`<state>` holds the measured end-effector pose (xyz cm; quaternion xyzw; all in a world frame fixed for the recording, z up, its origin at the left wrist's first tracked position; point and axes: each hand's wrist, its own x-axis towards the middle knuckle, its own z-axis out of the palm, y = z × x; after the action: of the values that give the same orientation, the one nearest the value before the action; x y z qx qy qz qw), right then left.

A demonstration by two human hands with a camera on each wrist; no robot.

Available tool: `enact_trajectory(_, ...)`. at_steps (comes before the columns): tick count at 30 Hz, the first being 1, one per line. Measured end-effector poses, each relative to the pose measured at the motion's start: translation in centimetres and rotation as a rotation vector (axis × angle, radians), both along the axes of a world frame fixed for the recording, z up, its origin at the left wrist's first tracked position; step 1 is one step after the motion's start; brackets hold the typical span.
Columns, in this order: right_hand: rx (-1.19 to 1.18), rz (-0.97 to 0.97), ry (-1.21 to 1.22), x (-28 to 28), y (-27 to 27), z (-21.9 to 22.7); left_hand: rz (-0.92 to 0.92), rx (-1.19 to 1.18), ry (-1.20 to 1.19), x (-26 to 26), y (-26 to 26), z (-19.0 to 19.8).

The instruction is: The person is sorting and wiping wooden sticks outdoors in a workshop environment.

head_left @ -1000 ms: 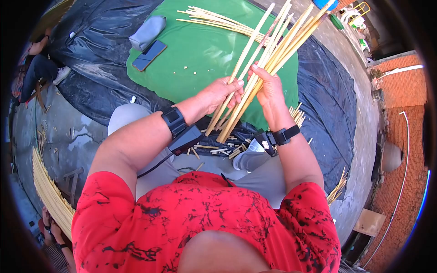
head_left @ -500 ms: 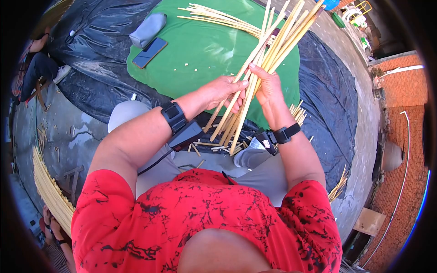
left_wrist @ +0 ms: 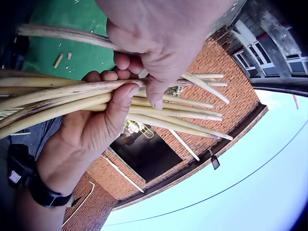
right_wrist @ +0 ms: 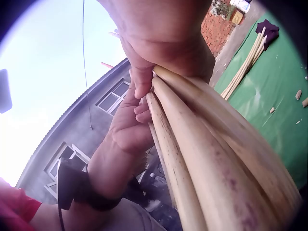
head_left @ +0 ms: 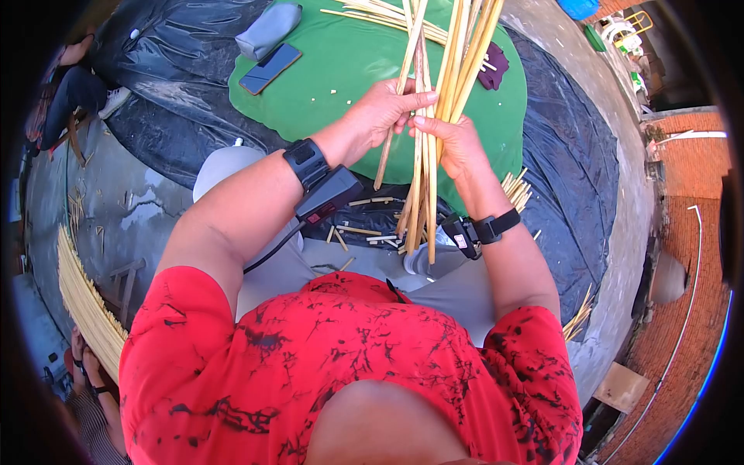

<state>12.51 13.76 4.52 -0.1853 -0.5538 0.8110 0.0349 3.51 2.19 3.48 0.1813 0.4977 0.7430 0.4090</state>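
Observation:
Pale yellow sticks (head_left: 468,58) fan upward from the right hand (head_left: 457,147), whose thumb and fingers grip the bundle, its lower ends hanging above the lap. Close beside it, the left hand (head_left: 372,120) holds a stick (head_left: 385,159) apart at the left, its thumb reaching across to the bundle. In the left wrist view the right hand (left_wrist: 91,127) is wrapped round several sticks (left_wrist: 53,98), and the left hand (left_wrist: 159,38) pinches at them from above. The right wrist view shows the sticks (right_wrist: 187,144) up close; some fingertips are hidden behind them.
A green cloth (head_left: 333,70) lies on black plastic sheeting (head_left: 573,155), bearing a phone (head_left: 270,68), a grey pouch (head_left: 268,31), more sticks and a dark purple cloth (head_left: 494,67). Short cut pieces (head_left: 360,230) lie near the knees. Another stick bundle (head_left: 85,298) and people are at the left.
The sticks have swung more upright, their lower ends moving right. Both hands have moved up in the head view, and the left hand's stick now stands apart from the bundle.

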Motion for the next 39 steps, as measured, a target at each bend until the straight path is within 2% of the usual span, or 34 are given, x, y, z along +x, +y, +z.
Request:
enact_trajectory(8,0.051,0.019,-0.029,-0.5,-0.5,-0.2,0.175,-0.037,-0.031,0.3,-0.1,0.3)
enact_trajectory(10,0.214,-0.134,-0.027,-1.0,0.0,-0.3,0.216,-0.049,-0.021,-0.6,-0.4,0.4)
enact_trajectory(11,0.218,-0.127,-0.032,-1.2,0.6,-0.1,0.244,-0.055,0.002,-1.2,-0.6,0.5)
enact_trajectory(16,0.525,-0.293,0.092,-1.1,5.2,4.7,0.383,-0.056,0.078,-4.2,-3.0,2.0)
enact_trajectory(18,0.596,-0.347,0.142,-0.4,7.7,7.0,0.565,-0.006,0.332,-5.7,-4.2,3.1)
enact_trajectory(19,0.63,-0.368,0.148,0.2,8.9,8.3,0.593,-0.051,0.36,-7.3,-4.7,2.9)
enact_trajectory(20,0.69,-0.369,0.102,0.5,10.3,9.5,0.601,-0.1,0.382,-8.5,-5.4,2.3)
enact_trajectory(21,0.748,-0.388,0.04,1.0,11.1,10.5,0.652,0.006,0.502,-8.3,-6.8,3.5)
enact_trajectory(22,0.798,-0.352,-0.042,1.5,11.9,11.3,0.764,0.055,0.524,-8.5,-6.8,3.5)
enact_trajectory(23,0.848,-0.33,-0.129,2.2,13.1,12.2,0.665,0.034,0.288,-7.1,-7.8,5.3)
enact_trajectory(25,0.941,-0.196,-0.244,4.1,15.0,13.2,0.652,0.07,0.254,-8.2,-8.0,4.3)
enact_trajectory(27,0.965,-0.186,-0.355,6.5,16.2,12.8,0.655,0.059,0.235,-7.4,-7.7,4.8)
enact_trajectory(29,0.919,-0.195,-0.382,9.6,17.4,10.8,0.599,0.043,0.205,-7.1,-7.5,4.4)
enact_trajectory(32,0.689,-0.341,-0.482,14.5,17.8,5.2,0.486,0.079,0.269,-7.7,-6.9,2.5)
enact_trajectory(34,0.577,-0.46,-0.529,17.7,18.2,-0.5,0.487,-0.03,0.259,-7.2,-6.8,2.0)
enact_trajectory(38,0.451,-0.57,-0.812,23.4,19.4,-12.1,0.451,-0.066,0.274,-6.5,-5.8,1.1)
enact_trajectory(39,0.33,-0.585,-0.738,25.3,20.7,-16.3,0.451,-0.081,0.283,-6.3,-5.4,1.0)
